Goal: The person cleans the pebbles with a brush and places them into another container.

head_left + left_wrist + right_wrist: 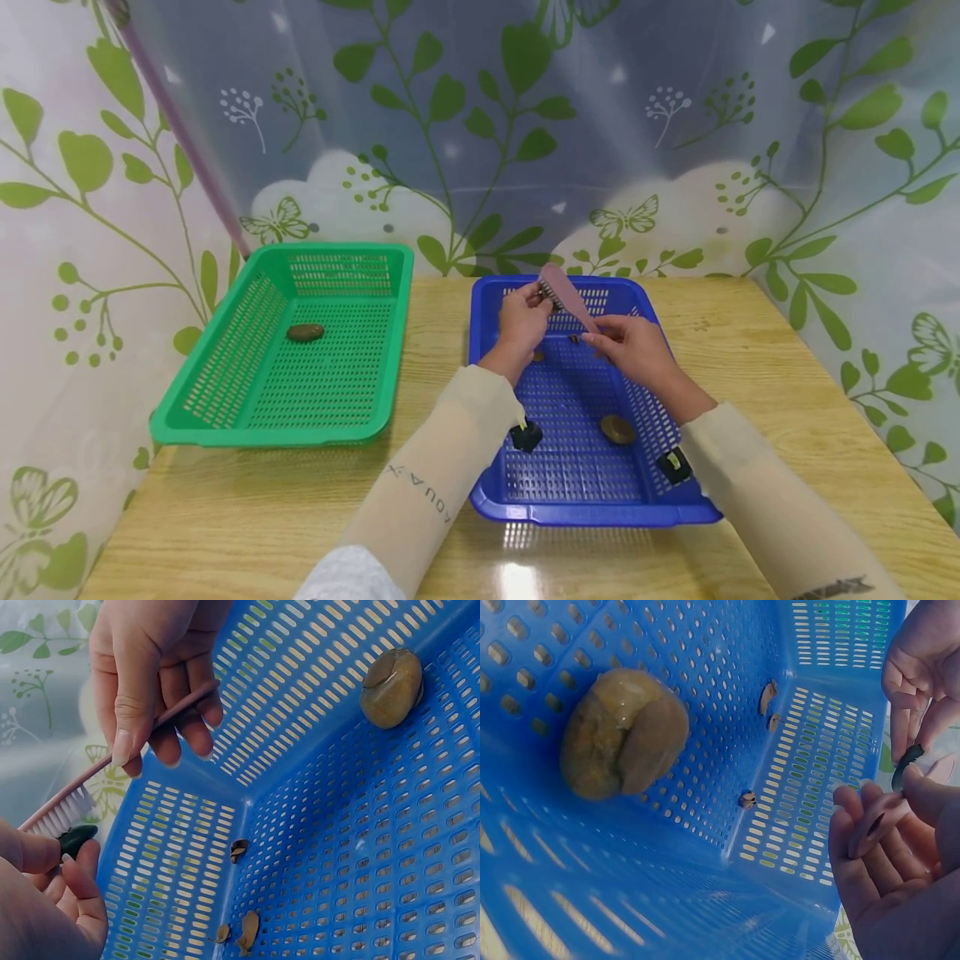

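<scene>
My left hand [523, 325] pinches a small dark green stone [77, 838] between thumb and fingers above the far end of the blue basket [596, 515]. My right hand [633, 346] grips the handle of a pink brush [566, 296], its pale bristles [66, 814] facing down at the stone. In the right wrist view, the handle's end with its hole shows between the fingers. Inside the basket, a rounded yellow-brown stone [600, 742] with a flat brown piece [656, 746] against it lies near the right wall.
Small dry leaf bits [250, 930] and a curled dark scrap [238, 850] lie at the blue basket's far end. To the left stands a green basket [262, 435] with one brown oblong stone [305, 332] inside. Both baskets stand on a wooden table [247, 517] before a leaf-patterned curtain [480, 133].
</scene>
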A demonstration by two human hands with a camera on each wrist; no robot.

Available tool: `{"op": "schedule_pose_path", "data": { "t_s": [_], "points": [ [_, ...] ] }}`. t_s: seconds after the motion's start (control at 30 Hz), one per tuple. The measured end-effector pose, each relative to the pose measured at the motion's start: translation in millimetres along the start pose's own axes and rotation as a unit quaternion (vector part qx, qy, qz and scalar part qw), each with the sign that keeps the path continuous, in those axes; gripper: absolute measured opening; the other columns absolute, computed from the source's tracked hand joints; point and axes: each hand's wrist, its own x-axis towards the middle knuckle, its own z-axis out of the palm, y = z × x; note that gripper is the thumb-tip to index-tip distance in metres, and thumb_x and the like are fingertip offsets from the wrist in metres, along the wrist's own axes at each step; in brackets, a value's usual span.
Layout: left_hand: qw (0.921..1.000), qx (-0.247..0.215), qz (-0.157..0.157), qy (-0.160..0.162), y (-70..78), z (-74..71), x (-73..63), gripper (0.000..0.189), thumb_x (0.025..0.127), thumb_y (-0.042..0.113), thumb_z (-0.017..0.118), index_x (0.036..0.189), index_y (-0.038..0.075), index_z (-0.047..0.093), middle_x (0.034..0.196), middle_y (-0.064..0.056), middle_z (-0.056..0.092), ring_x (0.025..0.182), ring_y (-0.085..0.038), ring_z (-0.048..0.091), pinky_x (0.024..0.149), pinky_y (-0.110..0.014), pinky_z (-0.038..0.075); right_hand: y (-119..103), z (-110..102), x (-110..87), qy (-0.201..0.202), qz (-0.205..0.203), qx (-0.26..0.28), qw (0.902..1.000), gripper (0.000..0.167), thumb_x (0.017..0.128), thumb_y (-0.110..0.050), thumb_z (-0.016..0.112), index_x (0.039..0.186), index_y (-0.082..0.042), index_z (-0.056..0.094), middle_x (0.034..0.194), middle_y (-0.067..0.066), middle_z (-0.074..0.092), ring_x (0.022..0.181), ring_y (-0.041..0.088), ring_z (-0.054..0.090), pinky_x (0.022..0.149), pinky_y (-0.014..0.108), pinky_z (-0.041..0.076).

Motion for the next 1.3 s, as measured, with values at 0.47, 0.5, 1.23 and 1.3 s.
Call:
{"op": "schedule_pose_path", "data": {
  "t_s": [0.47, 0.5, 1.23, 1.3],
  "points": [
    [0.9995, -0.03, -0.013, 0.002, 0.5, 0.0, 1.1, 0.034, 0.098, 0.007, 0.056, 0.132, 0.002, 0.059, 0.119, -0.014, 0.067, 0.099, -0.023, 0.069, 0.097, -0.037, 0.049, -0.1, -2.3, -1.0, 0.026, 0.015, -0.019, 0.9994, 0.037, 0.098, -0.026, 0.06, 0.12, 0.004, 0.064, 0.091, 0.018, 0.073, 0.073, 0.027, 0.067, 0.058, 0.03, 0.051],
    [0.9994, -0.032, -0.014, 0.002, 0.4, -0.1, 1.5, 0.034, 0.098, 0.007, 0.056, 0.132, 0.002, 0.058, 0.119, -0.014, 0.067, 0.099, -0.023, 0.069, 0.097, -0.037, 0.049, -0.4, -2.5, -1.1, 0.029, 0.018, -0.021, 0.9992, 0.038, 0.098, -0.026, 0.06, 0.121, 0.004, 0.064, 0.092, 0.018, 0.073, 0.074, 0.028, 0.068, 0.058, 0.03, 0.051],
    [0.9994, -0.03, -0.017, -0.001, 0.8, -0.7, 1.9, 0.035, 0.098, 0.007, 0.056, 0.133, 0.002, 0.058, 0.12, -0.014, 0.067, 0.099, -0.023, 0.069, 0.097, -0.037, 0.049, -2.7, 0.6, 0.8, 0.051, -0.016, 0.01, 0.9985, 0.04, 0.097, -0.025, 0.061, 0.125, 0.004, 0.061, 0.094, 0.019, 0.072, 0.081, 0.032, 0.07, 0.06, 0.027, 0.052],
    [0.9995, -0.031, -0.011, -0.003, 0.7, -0.9, 1.6, 0.035, 0.098, 0.006, 0.055, 0.133, 0.001, 0.058, 0.12, -0.015, 0.067, 0.098, -0.023, 0.069, 0.096, -0.036, 0.05, -3.4, 0.8, 0.4, 0.045, -0.019, 0.01, 0.9987, 0.041, 0.097, -0.025, 0.061, 0.126, 0.004, 0.061, 0.093, 0.018, 0.072, 0.08, 0.032, 0.069, 0.06, 0.028, 0.052]
  ]
}}
